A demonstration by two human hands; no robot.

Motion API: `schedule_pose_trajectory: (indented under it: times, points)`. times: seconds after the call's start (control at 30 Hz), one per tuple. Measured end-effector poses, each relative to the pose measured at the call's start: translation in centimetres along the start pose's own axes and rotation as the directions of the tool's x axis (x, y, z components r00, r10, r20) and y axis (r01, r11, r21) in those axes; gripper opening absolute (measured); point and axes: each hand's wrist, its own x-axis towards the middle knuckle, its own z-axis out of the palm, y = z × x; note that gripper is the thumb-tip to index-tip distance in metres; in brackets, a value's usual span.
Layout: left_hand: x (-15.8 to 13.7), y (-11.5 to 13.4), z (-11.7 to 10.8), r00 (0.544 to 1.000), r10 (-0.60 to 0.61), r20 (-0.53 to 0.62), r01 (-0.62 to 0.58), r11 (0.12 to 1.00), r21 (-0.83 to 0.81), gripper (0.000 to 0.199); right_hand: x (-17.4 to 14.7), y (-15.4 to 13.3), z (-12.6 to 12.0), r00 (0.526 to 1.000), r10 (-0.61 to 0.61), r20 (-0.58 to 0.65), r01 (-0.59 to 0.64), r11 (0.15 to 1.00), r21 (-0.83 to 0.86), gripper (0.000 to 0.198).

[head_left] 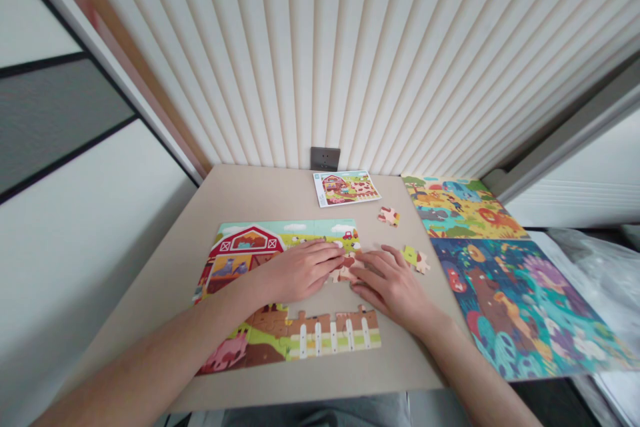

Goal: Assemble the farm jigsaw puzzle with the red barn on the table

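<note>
A farm jigsaw puzzle [330,337], partly assembled, lies on the table, with a red barn at its left and a white fence along its bottom edge. My left hand [303,271] rests across the middle of it, fingers stretched out and lying flat, the tips at a brown-and-white cow puzzle piece [344,271]. From the right, my right hand [393,283] has its fingertips on the same piece, gripping its edge. The fingers partly cover this piece and its neighbours. Just beyond my right hand lie loose green-and-cream pieces [416,258].
Another loose piece [389,216] lies farther back, near a picture card [347,188] of the farm scene. Two other puzzles, a yellow animal one [463,207] and a dark blue one [530,307], line the right side. A socket [325,158] sits on the wall behind the table [270,193].
</note>
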Motion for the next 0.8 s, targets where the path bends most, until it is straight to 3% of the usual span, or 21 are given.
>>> schedule_pose_trajectory:
  times: [0.3,0.57,0.8]
  points:
    - [-0.01,0.08,-0.29,0.999,-0.032,0.003,0.032,0.998,-0.049,0.045,0.16,-0.01,-0.43,1.000,0.025,0.013,-0.026,0.997,0.070,0.024]
    - [-0.03,0.10,-0.34,0.999,-0.051,0.012,0.052,0.997,-0.056,0.041,-0.28,0.10,-0.33,0.999,0.051,-0.003,-0.050,0.985,0.167,0.039]
    - [-0.07,0.25,-0.31,0.999,-0.037,-0.012,0.037,0.998,-0.044,0.040,-0.06,0.21,0.17,0.999,0.041,-0.029,-0.035,0.985,0.169,0.034]
